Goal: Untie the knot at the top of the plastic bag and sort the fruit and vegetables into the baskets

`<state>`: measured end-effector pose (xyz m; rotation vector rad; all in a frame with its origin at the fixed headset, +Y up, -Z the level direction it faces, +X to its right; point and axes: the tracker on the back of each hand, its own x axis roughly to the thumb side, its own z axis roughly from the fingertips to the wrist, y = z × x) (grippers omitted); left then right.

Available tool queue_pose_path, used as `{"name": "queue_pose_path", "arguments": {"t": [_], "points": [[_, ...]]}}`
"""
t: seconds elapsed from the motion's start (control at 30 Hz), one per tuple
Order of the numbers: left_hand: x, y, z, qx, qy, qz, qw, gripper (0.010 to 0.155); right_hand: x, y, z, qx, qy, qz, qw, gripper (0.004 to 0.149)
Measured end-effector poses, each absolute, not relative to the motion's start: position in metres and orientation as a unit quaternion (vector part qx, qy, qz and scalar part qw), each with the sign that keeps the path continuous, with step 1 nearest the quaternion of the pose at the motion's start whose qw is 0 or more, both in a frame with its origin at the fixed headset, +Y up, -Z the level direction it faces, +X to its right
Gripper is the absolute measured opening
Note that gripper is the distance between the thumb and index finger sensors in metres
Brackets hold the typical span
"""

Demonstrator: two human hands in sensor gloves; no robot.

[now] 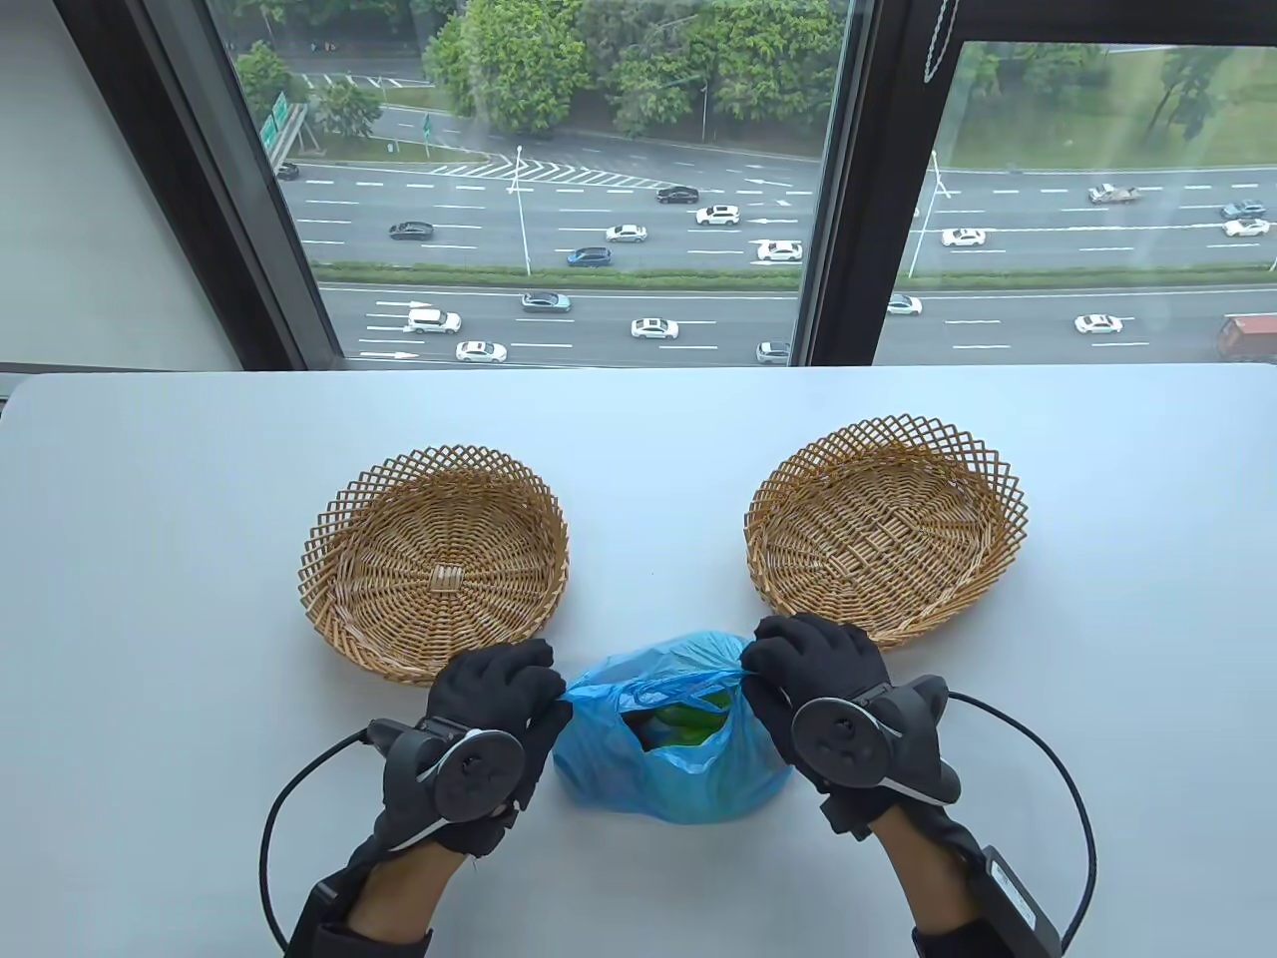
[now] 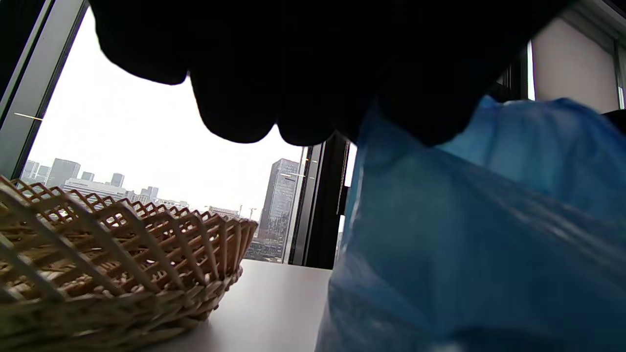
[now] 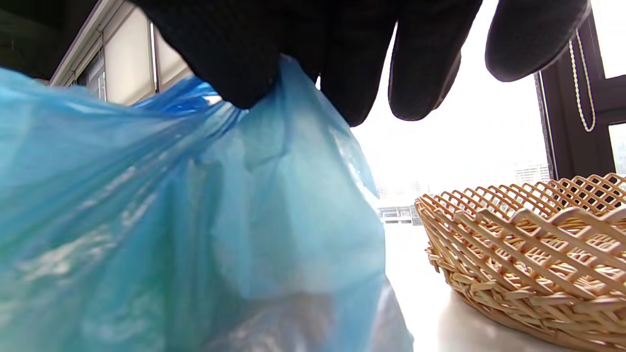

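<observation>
White table (image 1: 200, 599): blue bag (image 1: 688, 788) stretched between both hands' grip.

On the table (image 1: 150, 559) two baskets (image 1: 435, 561) stand side by side, well apart, one left and one right (image 1: 886, 524). The bag (image 1: 688, 778) sits nearer the table's front edge, before the gap between them. The left hand (image 1: 489, 723) is at the bag's left top edge, the right hand (image 1: 818, 689) at its right top edge. Produce (image 1: 683, 723) lies in the bag's open mouth. Behind the table is a window (image 1: 559, 180)
</observation>
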<state>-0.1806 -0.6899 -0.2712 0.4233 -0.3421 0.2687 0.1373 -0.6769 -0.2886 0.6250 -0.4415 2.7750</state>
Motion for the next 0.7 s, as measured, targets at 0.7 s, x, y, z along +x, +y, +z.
{"name": "queue_pose_path", "arguments": {"t": [0.7], "points": [[-0.146,-0.69,-0.26,0.207,-0.246,0.192,0.927,0.079,0.119,-0.669,-0.284,0.233,-0.13,0.947,0.179,0.073]]}}
